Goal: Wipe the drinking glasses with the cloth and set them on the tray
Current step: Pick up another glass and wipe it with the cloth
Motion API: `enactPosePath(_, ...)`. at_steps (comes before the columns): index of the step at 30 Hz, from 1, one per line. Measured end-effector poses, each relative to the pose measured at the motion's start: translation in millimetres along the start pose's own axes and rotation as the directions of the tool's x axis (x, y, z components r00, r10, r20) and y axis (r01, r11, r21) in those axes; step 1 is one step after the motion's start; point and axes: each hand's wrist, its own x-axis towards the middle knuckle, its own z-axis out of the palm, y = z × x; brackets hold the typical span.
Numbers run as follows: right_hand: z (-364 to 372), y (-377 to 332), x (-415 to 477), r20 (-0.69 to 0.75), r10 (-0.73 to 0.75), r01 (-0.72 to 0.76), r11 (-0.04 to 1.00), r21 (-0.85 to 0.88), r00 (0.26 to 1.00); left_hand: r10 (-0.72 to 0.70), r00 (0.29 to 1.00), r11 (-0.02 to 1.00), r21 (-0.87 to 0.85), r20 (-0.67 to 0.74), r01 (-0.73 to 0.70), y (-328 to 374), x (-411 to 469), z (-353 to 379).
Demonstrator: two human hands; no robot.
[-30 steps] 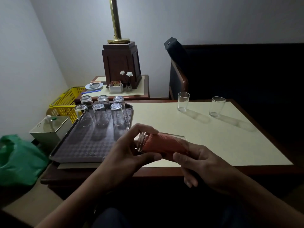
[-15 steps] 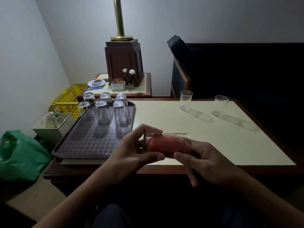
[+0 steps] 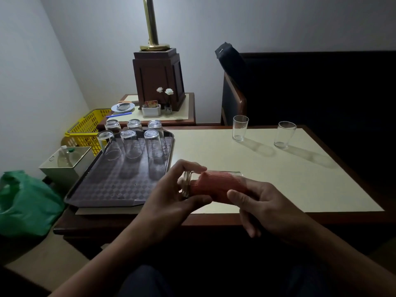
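Orange cloth [image 3: 216,186] is pushed inside a glass [image 3: 186,183] held sideways, so its inner wall can be wiped; the base is gripped by curled fingers [image 3: 188,168] of the left hand [image 3: 169,200], the cloth held by the right hand [image 3: 270,209]; left of those fingers the tray [image 3: 102,189] is placed within reach, six upturned glasses [image 3: 132,144] on it; beyond, two upright glasses [image 3: 240,127], presumably unwiped, stand on the surface [image 3: 310,185].

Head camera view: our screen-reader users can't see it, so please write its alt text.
A left hand grips the base of a drinking glass held sideways over the table while the right hand holds a red cloth pushed into it. Six glasses stand upside down on the tray; two upright glasses stand farther back.
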Motion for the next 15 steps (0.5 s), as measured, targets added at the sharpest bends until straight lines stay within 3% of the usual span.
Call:
enactPosePath(3,-0.5,0.2,0.4,-0.055,-0.05,0.052,0.998,0.029,0.997,-0.087,0.996,0.996,-0.027,0.032,0.088,1.8,0.7,0.4)
enactPosePath(5,1.3,0.0,-0.6,-0.086,-0.098,0.101,0.994,0.029,0.991,-0.258,0.958,0.934,-0.219,0.127,0.281,5.9,1.9,1.8)
enactPosePath(7,3.4,0.8,-0.8,-0.093,-0.114,0.114,0.993,-0.004,0.989,-0.321,0.93,0.84,-0.4,0.179,0.367,5.9,3.7,0.9)
enactPosePath(9,6.3,-0.5,-0.9,-0.077,-0.072,0.072,0.997,-0.011,0.994,-0.294,0.945,0.878,-0.351,0.141,0.326,3.2,4.8,-3.7)
enactPosePath(12,5.3,-2.1,-0.5,-0.022,-0.017,0.017,1.0,-0.019,1.0,-0.132,0.987,0.985,-0.097,0.096,0.141,1.6,4.1,-10.9)
enactPosePath(15,4.2,-1.5,0.3,-0.046,0.006,-0.003,0.998,0.061,0.999,-0.022,0.995,0.999,0.038,0.096,0.018,-2.9,2.8,-10.0)
